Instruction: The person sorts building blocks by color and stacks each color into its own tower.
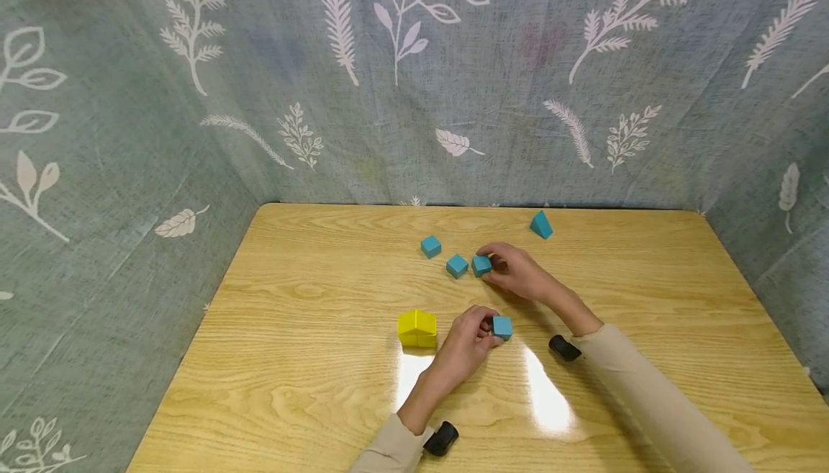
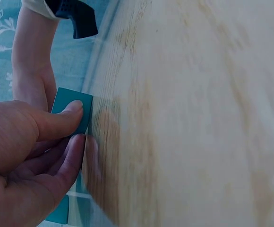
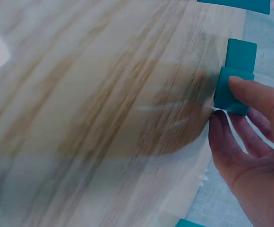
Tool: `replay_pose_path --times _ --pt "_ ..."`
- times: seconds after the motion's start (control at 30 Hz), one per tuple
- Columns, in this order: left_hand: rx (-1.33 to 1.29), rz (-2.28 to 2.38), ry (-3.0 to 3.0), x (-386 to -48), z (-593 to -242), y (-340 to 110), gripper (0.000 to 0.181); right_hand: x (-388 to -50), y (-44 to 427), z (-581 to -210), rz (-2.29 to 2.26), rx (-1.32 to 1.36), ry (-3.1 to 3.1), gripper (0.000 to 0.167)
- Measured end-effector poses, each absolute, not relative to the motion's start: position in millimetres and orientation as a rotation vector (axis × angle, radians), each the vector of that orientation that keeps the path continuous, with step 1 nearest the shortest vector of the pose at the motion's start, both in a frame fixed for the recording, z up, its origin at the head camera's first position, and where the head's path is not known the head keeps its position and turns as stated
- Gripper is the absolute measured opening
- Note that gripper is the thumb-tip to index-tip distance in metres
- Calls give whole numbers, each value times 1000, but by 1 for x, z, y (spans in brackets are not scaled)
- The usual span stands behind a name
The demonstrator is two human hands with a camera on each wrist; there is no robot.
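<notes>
My left hand point(image 1: 463, 343) pinches a blue block point(image 1: 501, 327) near the middle of the table; in the left wrist view the thumb lies on the face of that blue block point(image 2: 73, 106). Farther back, my right hand point(image 1: 514, 271) holds another blue block point(image 1: 481, 266) between thumb and fingers, and the right wrist view shows the thumb on this block point(image 3: 232, 94). Just left of it sits a blue cube point(image 1: 457, 266), with a small gap between. One more blue cube point(image 1: 430, 246) lies farther back and left.
A yellow house-shaped pair of blocks point(image 1: 417, 329) stands left of my left hand. A blue wedge-shaped block point(image 1: 541, 224) lies near the back edge of the wooden table point(image 1: 311, 386). Patterned grey-green cloth point(image 1: 272, 134) hangs behind and at both sides.
</notes>
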State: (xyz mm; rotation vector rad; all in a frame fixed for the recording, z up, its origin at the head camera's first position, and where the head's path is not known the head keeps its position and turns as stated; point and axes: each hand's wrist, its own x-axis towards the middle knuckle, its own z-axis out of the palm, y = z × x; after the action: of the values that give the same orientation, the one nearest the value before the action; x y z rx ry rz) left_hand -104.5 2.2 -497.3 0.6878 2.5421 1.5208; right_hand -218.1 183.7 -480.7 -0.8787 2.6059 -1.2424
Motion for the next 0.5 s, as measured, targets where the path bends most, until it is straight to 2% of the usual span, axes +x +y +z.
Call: replay_pose_path --times 0.13,0.5 --pt "675 1517 2539 -104 -497 3 28 -218 184 -480 -1279 -823 2582 34" --pt "669 1514 2532 -105 -498 1 28 -208 198 -479 -1329 -816 2585 32"
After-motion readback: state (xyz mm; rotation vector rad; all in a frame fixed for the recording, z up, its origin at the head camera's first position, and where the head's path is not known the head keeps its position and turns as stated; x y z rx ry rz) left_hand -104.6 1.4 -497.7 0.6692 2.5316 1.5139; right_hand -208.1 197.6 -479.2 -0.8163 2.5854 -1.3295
